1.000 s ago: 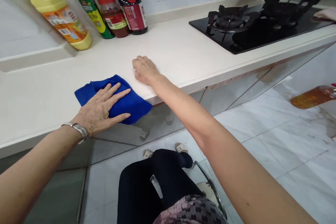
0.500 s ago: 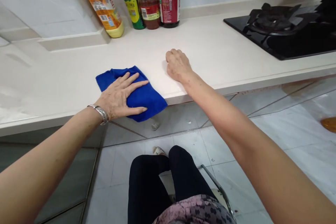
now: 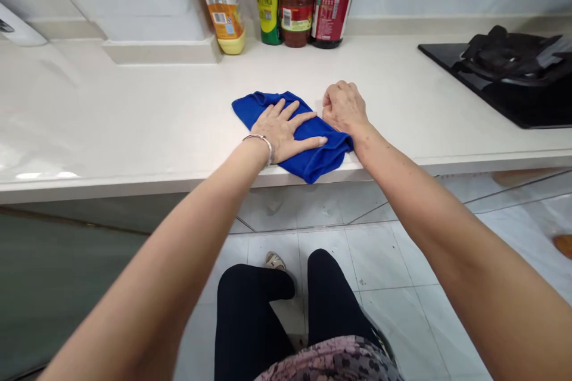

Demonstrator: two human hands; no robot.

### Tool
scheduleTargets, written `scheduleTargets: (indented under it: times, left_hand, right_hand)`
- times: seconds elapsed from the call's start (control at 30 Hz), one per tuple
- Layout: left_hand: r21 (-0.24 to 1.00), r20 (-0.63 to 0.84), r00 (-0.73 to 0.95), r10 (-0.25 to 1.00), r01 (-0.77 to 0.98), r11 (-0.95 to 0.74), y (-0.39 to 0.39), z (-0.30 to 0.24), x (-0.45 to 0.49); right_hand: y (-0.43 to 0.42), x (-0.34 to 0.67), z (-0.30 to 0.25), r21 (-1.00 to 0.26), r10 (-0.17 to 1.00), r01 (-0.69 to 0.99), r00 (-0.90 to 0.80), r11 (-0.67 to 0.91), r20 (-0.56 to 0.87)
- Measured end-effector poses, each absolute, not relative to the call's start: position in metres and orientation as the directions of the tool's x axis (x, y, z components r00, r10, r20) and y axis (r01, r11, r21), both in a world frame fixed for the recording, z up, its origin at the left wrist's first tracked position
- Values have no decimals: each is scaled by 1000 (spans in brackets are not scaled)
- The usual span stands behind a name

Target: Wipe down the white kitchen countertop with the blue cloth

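Note:
A blue cloth (image 3: 251, 108) lies on the cream countertop (image 3: 134, 113), with one corner hanging over the front edge. My left hand (image 3: 283, 131) lies flat on the cloth, fingers spread, a metal bracelet on the wrist. My right hand (image 3: 343, 108) rests on the counter with its fingers curled under, its knuckles against the cloth's right edge. I see nothing inside that fist.
At the back wall stand a yellow bottle (image 3: 221, 3), a green bottle (image 3: 267, 0), a red-lidded jar (image 3: 297, 9) and a dark bottle (image 3: 333, 6). A black gas hob (image 3: 513, 77) sits at the right. A raised ledge (image 3: 156, 50) runs at the back left. My legs (image 3: 250, 321) are over the tiled floor.
My left hand has slid the cloth right along the counter until it meets my right hand. My view has swung left, so the bottles and hob sit further right.

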State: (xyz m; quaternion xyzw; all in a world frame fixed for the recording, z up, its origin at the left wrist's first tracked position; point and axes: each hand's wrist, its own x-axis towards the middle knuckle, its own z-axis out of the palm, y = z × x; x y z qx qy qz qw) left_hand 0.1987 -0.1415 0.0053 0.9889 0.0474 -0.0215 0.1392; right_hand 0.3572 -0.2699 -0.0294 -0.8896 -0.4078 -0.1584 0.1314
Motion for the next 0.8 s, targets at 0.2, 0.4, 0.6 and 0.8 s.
scheduleTargets:
  times: [0.2,0.4,0.6,0.8]
  left_hand:
    - [297,-90,985,150,170,-940,-150,10,182]
    - [278,-123,979,161,189,-942,-126,14,139]
    - [222,-58,980,192,201,-954,-83,14,81]
    - [108,-98,990,104,114,-988,-64,17,54]
  right_hand:
    - [-273,362,-34,-125,668,767,616,-629,417]
    - [-280,351,-30,-132,686,778,608,-614,399]
    - [-279,341,-23,-93,701,774,611,-626,368]
    - [-270,324,-13,-13,732,776,600,-631,323]
